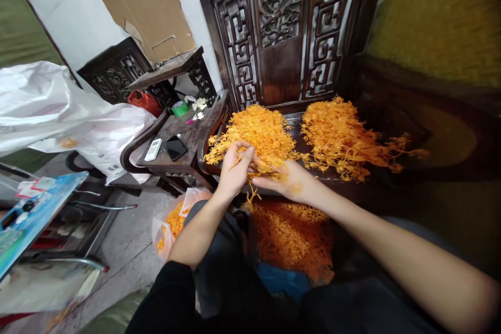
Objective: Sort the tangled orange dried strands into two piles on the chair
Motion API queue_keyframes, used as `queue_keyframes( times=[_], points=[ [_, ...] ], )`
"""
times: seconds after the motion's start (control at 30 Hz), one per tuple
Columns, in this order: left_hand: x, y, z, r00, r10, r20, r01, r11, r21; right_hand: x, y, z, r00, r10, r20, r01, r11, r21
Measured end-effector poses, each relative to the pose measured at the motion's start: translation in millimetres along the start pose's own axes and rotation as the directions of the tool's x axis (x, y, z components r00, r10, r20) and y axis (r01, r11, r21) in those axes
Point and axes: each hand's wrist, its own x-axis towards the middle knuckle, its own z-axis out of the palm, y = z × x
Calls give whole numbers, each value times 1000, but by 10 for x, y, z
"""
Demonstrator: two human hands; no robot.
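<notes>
Over the front edge of a dark wooden seat (293, 121) my two hands meet around some orange branching sprigs (270, 164), which look like plastic. My left hand (236, 167) is closed, thumb against fingers, with a thin orange piece between them. My right hand (287, 182) curls round the sprigs from the right and is partly blurred. Behind my hands lies a dense heap of orange sprigs (260, 128). To its right spreads a second heap (332, 135), its stems pointing right. Below my hands, more orange sprigs (284, 235) fill a container whose sides are mostly hidden.
A small wooden side table (172, 130) at left bears a white remote (153, 150), a black phone (175, 147) and green tape (179, 108). A plastic bag (168, 232) of orange pieces stands on the floor. Large white sacks (78, 115) and a blue-topped table (43, 214) are further left.
</notes>
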Motion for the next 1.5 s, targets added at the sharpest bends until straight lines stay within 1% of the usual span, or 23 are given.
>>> queue_keyframes(
  times=[0.07, 0.13, 0.17, 0.23, 0.3, 0.37, 0.4, 0.47, 0.53, 0.6, 0.67, 0.77, 0.83, 0.9, 0.97, 1.07, 1.17, 1.23, 1.3, 1.33, 1.4, 1.43, 1.5],
  points=[
    [21, 22, -11, 998, 1, -60, 0, 1000, 10, -20, -44, -65, 991, 126, -51, -129, 990, -50],
    [18, 48, -6, 997, -16, -71, 16, 1000, -3, -35, -76, -149, 967, 170, -191, -189, 979, -82],
    [10, 60, 1, 998, -33, -48, 33, 999, -19, -40, -80, -187, 953, 154, -259, -178, 981, -73],
    [-8, 77, 17, 995, -82, 54, 86, 994, -64, -41, -64, -243, 931, 106, -349, -122, 992, -23],
    [-11, 78, 23, 973, -149, 176, 170, 979, -115, -36, -30, -274, 912, 89, -401, -63, 995, 79],
    [12, 62, 11, 956, -185, 227, 223, 962, -154, -31, 5, -295, 893, 125, -433, -24, 973, 230],
    [31, 50, -2, 960, -181, 214, 221, 959, -177, -29, 18, -308, 882, 158, -445, -17, 952, 306],
    [74, 32, -32, 980, -141, 137, 169, 961, -220, -24, 33, -345, 853, 214, -476, 5, 909, 417],
    [112, 31, -57, 992, -110, 57, 121, 960, -254, -17, 37, -391, 817, 220, -533, 69, 880, 469],
    [133, 47, -71, 994, -111, 3, 107, 955, -278, -7, 35, -432, 795, 224, -564, 138, 838, 528],
    [140, 67, -76, 993, -116, -40, 99, 951, -292, 5, 30, -451, 800, 268, -537, 143, 784, 604],
    [144, 76, -77, 990, -110, -92, 78, 952, -297, 17, 12, -433, 828, 391, -402, 23, 693, 720],
    [147, 68, -76, 988, -114, -104, 77, 949, -305, 17, -15, -399, 839, 441, -319, -32, 626, 779],
    [147, 59, -67, 987, -126, -103, 87, 944, -320, 14, -56, -360, 857, 447, -255, -54, 570, 820],
    [143, 59, -51, 985, -142, -95, 101, 933, -346, 14, -101, -322, 891, 424, -164, -106, 545, 832],
    [144, 85, -30, 976, -203, -79, 151, 891, -428, 30, -129, -273, 916, 400, -42, -208, 560, 802],
    [162, 132, -27, 960, -266, -85, 181, 823, -539, 58, -65, -246, 882, 465, -76, -256, 608, 752],
    [174, 151, -26, 949, -300, -101, 188, 792, -581, 73, 2, -236, 860, 490, -140, -314, 727, 611],
    [174, 139, -15, 937, -328, -118, 199, 782, -591, 84, 43, -221, 900, 404, -162, -327, 873, 363],
    [169, 121, -4, 935, -336, -114, 209, 782, -588, 90, 47, -208, 929, 330, -166, -286, 927, 242],
    [147, 66, 30, 939, -338, -64, 244, 787, -567, 110, 27, -171, 970, 157, -185, -144, 986, 84],
    [132, 38, 51, 942, -334, -24, 265, 789, -555, 126, 12, -153, 971, 76, -225, -66, 997, 51],
    [98, -1, 94, 947, -318, 49, 294, 790, -538, 169, -9, -131, 944, -70, -324, 80, 997, 16]
  ],
)
